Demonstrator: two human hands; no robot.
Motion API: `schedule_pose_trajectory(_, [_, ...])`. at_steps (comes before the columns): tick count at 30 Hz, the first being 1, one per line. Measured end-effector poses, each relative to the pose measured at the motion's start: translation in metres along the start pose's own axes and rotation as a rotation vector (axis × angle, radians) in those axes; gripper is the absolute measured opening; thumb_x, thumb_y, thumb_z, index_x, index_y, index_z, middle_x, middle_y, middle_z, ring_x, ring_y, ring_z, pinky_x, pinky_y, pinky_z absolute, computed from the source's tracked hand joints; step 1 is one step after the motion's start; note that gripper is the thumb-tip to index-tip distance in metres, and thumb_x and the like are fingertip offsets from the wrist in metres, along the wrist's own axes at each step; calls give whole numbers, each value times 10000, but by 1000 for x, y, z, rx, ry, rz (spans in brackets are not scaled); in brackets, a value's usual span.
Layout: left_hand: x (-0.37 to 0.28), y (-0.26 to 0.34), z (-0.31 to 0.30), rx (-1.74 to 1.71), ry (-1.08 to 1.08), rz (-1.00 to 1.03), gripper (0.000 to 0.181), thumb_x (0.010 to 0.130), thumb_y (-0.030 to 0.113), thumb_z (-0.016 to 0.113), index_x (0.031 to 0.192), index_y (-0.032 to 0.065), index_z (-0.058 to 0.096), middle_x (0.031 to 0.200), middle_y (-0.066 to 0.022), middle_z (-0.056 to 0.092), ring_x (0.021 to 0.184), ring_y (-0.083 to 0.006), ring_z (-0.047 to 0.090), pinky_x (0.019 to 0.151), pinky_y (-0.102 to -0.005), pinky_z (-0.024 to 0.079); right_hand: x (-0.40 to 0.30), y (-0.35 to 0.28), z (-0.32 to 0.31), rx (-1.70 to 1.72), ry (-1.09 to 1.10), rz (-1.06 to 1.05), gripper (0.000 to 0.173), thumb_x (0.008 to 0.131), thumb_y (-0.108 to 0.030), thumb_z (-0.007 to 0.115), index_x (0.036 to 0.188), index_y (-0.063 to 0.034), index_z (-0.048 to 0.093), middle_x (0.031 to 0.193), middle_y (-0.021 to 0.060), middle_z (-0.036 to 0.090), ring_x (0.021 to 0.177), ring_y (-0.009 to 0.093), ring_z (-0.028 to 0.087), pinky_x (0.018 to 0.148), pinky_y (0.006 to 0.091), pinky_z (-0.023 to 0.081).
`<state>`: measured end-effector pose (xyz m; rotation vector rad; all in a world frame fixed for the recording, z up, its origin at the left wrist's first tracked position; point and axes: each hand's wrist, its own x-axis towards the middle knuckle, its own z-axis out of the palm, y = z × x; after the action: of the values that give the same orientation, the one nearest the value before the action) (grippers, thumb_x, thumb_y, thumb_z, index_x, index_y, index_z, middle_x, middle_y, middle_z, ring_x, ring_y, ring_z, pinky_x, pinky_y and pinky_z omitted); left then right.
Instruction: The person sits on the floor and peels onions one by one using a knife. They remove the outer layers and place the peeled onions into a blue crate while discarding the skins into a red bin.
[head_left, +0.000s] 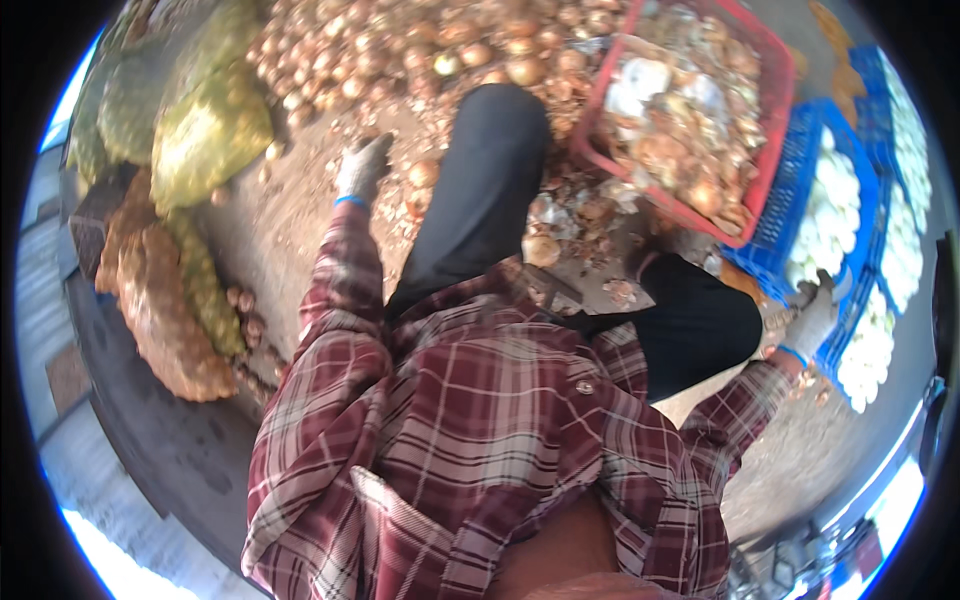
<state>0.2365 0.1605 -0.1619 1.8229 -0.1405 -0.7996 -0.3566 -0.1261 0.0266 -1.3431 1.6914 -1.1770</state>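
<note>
My left hand (363, 171), in a pale knitted glove with darkened fingertips, is over the dirt floor beside scattered onion skins; its fingers look apart and nothing shows in them. At the right, my right hand (812, 324), gloved too, is closed around what looks like a knife (844, 286), its pale blade sticking out past the fingers. That hand is at the near edge of a blue plastic crate (772, 217) of peeled white onions (825, 214). A red plastic crate (776, 142) full of onion skins and some onions stands beyond my bent leg.
A large heap of unpeeled onions (420, 45) spreads ahead. Yellow-green mesh sacks (214, 135) and an orange mesh sack (176, 315) lie at the left. More blue crates (868, 94) of white onions stand at the far right. Skins litter the floor between my legs.
</note>
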Motion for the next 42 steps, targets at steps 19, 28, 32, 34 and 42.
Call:
schedule_pose_trajectory(19, [41,-89,43,607,-53,-458,707,647,459,761,1184,46,556,1061,-189,630,1006,-314,609,895,-364,461,-22,-28,40,-97,-68,340,297,860,-269,612,1021,-38,517,755,52,561,445,90,415,363,203,292])
schedule_pose_trajectory(28, [5,21,25,-613,-405,183,817,667,140,776,1350,16,346,1201,-125,529,1068,-229,551,853,-356,502,-75,-86,164,-364,-325,-463,305,844,-162,597,1122,-37,587,903,118,666,652,164,615,588,295,480])
schedule_pose_trajectory(32, [-71,139,35,-868,-722,345,817,696,225,789,1346,21,339,1214,-125,526,1046,-242,573,840,-363,525,-171,-172,231,-530,-435,-943,255,799,-195,620,1023,-73,615,869,87,667,713,236,658,648,356,520])
schedule_pose_trajectory(34, [-104,158,78,-893,-770,394,834,679,327,815,1322,34,372,1208,-116,533,1009,-224,594,776,-341,548,-174,-172,226,-499,-498,-1169,257,779,-234,636,996,-101,602,771,47,633,657,233,629,608,359,506])
schedule_pose_trajectory(42, [-198,184,178,-349,-588,613,577,714,98,735,1220,-4,476,1087,-107,611,981,-188,605,838,-299,516,-144,-128,170,-698,-357,-1312,311,780,-245,601,1052,-99,559,668,42,558,586,205,587,510,350,480])
